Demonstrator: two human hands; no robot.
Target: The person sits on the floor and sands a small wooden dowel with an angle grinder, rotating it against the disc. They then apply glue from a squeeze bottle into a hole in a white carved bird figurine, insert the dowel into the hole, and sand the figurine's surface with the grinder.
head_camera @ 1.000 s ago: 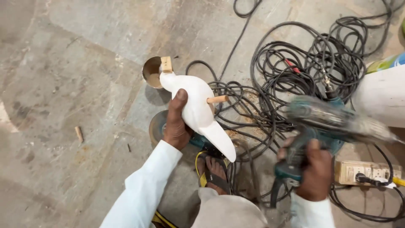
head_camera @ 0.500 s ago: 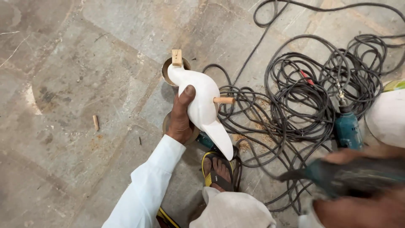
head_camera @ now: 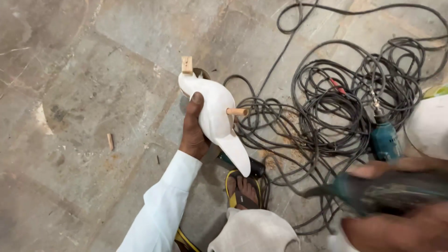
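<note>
workshop | stone floor (head_camera: 93,93) w/ sawdust | tangled cables (head_camera: 345,107) | blue drill (head_camera: 385,140)

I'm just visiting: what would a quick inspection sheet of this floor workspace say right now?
Surface: grey stone floor, dusty, sawdust patch near the cables.
Job's things: white carved bird-like piece with wooden pegs; teal power tool, blurred.
Clutter: small wood scrap; second teal drill lying on the floor.
Hands: left hand grips the white piece; right hand holds the blurred tool.
Cables: black cable tangle in loose coils.
Surroundings: sandalled foot; white rounded object at the right edge.
</note>
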